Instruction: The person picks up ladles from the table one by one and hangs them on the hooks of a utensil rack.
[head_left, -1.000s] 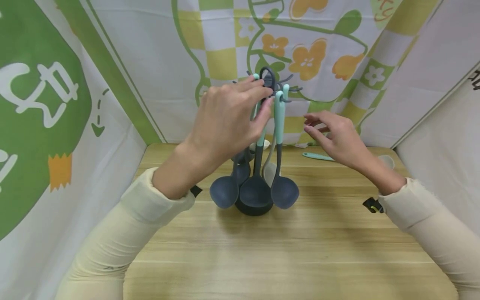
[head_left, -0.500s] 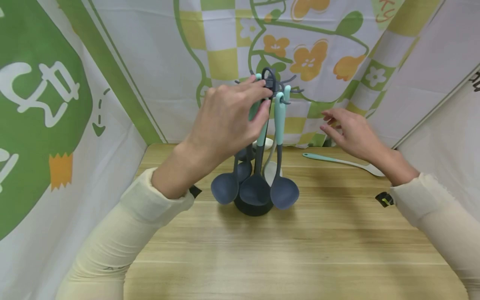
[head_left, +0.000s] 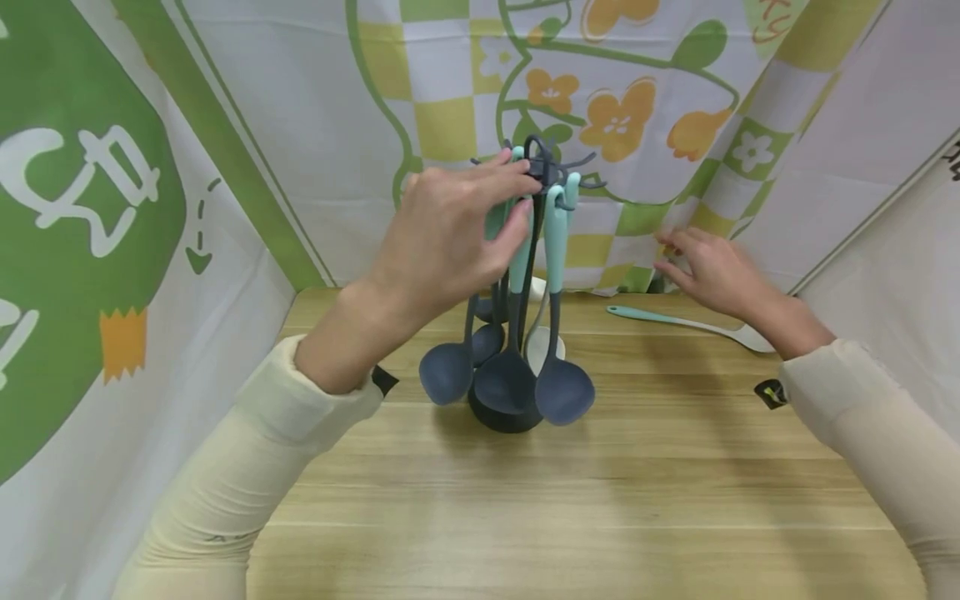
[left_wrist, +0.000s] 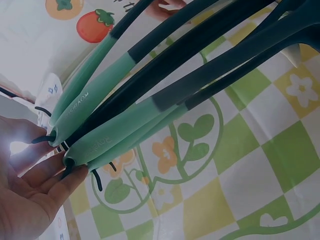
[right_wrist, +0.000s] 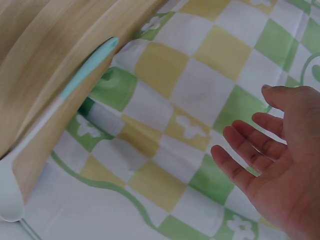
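Note:
A dark utensil rack (head_left: 506,419) with a ring and hooks on top stands upright on the table. Several utensils with mint handles hang from it, among them a dark ladle (head_left: 565,392) at the right, another dark ladle (head_left: 445,373) at the left and a pale-headed utensil (head_left: 542,348) behind. My left hand (head_left: 442,233) pinches the rack's top; in the left wrist view its fingertips lie among the hooks by the mint handles (left_wrist: 115,132). My right hand (head_left: 716,271) holds nothing, its fingers loosely bent in the right wrist view, above the table's back right.
Below my right hand, a white utensil with a mint handle (head_left: 675,322) lies along the back of the wooden table (head_left: 600,517). Its head is partly hidden by the wrist. A printed cloth (head_left: 442,133) hangs behind, and white panels flank both sides.
My right hand has moved right, away from the rack, uncovering more of the white utensil on the table. The left hand stays at the rack's top; the hanging ladles have shifted slightly.

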